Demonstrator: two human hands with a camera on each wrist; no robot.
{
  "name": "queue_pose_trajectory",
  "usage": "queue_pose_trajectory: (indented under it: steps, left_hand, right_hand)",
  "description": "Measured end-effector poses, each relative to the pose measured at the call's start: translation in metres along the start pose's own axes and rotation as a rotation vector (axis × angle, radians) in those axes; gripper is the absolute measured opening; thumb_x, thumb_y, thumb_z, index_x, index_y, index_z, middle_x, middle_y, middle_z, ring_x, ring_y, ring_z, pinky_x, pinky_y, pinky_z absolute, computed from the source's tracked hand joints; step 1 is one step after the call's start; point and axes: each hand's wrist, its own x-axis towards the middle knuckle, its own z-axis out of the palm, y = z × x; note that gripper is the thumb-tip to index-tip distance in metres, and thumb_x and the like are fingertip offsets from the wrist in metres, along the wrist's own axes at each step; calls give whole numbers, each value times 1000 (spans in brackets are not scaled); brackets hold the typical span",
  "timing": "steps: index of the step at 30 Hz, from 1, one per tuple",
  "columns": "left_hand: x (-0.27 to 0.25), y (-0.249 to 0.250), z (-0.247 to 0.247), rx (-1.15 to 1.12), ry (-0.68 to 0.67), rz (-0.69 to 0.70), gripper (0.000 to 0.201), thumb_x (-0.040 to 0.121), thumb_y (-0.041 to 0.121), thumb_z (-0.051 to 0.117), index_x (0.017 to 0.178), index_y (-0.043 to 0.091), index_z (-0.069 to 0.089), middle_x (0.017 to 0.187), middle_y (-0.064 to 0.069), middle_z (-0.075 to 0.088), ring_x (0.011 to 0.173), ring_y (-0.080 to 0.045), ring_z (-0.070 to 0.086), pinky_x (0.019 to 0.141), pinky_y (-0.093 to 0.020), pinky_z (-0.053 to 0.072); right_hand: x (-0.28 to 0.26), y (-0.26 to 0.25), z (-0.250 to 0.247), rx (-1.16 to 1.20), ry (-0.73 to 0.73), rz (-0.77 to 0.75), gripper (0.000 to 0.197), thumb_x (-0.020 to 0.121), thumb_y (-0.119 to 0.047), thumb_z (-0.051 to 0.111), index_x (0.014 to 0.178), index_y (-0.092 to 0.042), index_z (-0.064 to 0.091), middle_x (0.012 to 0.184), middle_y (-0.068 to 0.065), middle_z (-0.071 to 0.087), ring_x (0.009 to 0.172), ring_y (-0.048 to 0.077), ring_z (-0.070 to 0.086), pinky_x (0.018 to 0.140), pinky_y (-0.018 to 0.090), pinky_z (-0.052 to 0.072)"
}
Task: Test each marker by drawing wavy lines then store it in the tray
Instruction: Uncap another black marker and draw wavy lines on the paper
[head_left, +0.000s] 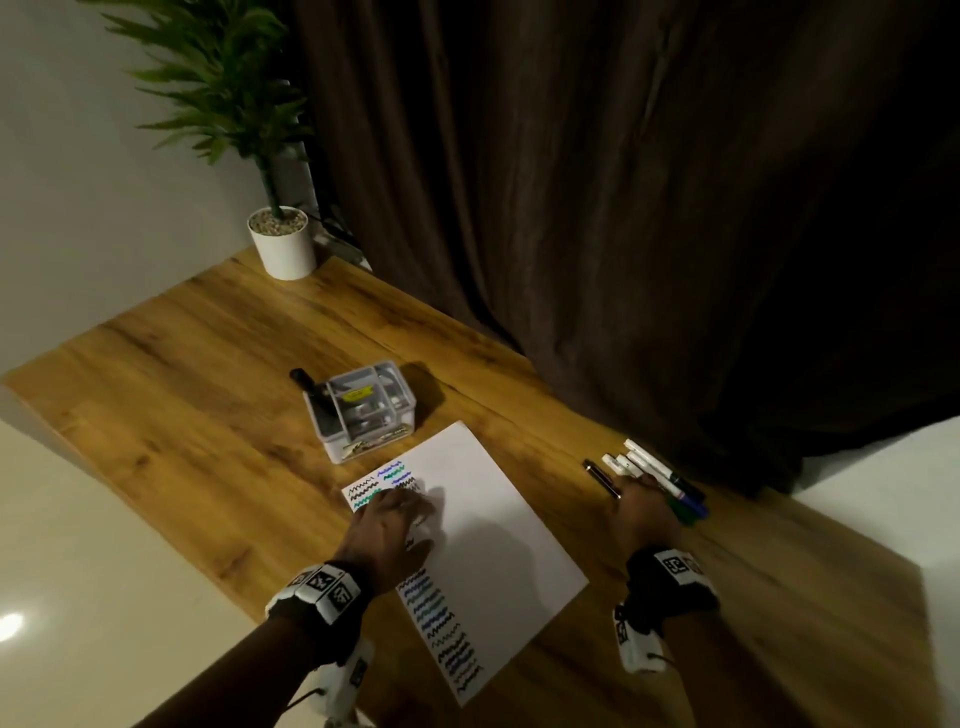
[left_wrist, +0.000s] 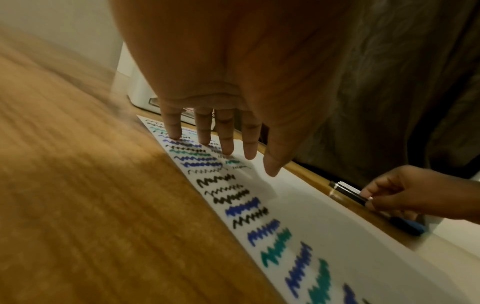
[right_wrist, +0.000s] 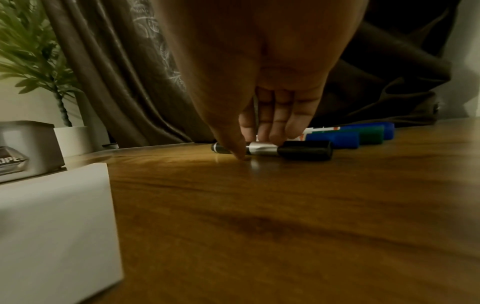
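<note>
Your left hand (head_left: 390, 525) lies flat on the white sheet of paper (head_left: 493, 540), fingers (left_wrist: 226, 133) straight and spread, tips pressing among the black, blue and green wavy lines (left_wrist: 241, 207) that run down the sheet's left edge. Your right hand (head_left: 641, 514) reaches down over the black marker (right_wrist: 275, 149) lying on the wooden counter (head_left: 208, 395) just right of the paper; the thumb and curled fingers (right_wrist: 272, 123) close on its barrel from either side, pinching it while it rests on the wood. Beside it lie more markers (head_left: 654, 475) with white barrels and blue and green caps, side by side. The clear tray (head_left: 363, 410) stands beyond the paper's far corner, a dark marker (head_left: 314, 397) propped in its left compartment. A potted plant (head_left: 280, 228) occupies the counter's far corner before a brown curtain (head_left: 623, 208).
</note>
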Motion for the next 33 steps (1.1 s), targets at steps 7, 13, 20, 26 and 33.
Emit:
queue_pose_trajectory:
  steps: [7,13,20,26,33]
  left_hand:
    - [-6,5,-20,-150,15,7,54,77,55,53,120,24,64,126,-2,61,118,-23,57,104,-39,47]
    - [-20,27,-28,-581,-39,-48,26,95,49,56,116,35,62,111,12,69,97,-7,68,88,-36,58]
    - [-38,24,-34,-811,25,-101,17,101,25,55,88,20,64,70,1,69,58,-14,59,59,-34,51]
    - [-51,2,-38,-575,99,-24,15,96,33,62,82,27,64,71,14,66,62,1,59,61,-25,49]
    - [-51,2,-44,-513,70,27,27,99,28,57,73,36,57,65,21,66,60,4,59,61,-14,44]
  right_hand:
    - [-1,-8,-22,114,-14,-49,22,92,-31,62,110,-19,67,106,6,70,101,26,67,84,39,55]
    - [-50,-96,-48,1138,-318,-13,3,93,-10,67,90,-12,67,87,14,75,78,26,72,74,37,61]
    - [-86,-162,-26,1564,-590,-1,9,98,-7,58,104,-7,65,87,12,76,79,26,73,83,43,61]
    - [-100,-181,-15,1445,-741,-202,19,87,-1,72,105,2,68,88,17,75,83,26,73,82,39,61]
    - [-92,-184,-10,1434,-714,-208,23,87,-4,73,108,4,70,107,21,75,97,37,74,86,46,61]
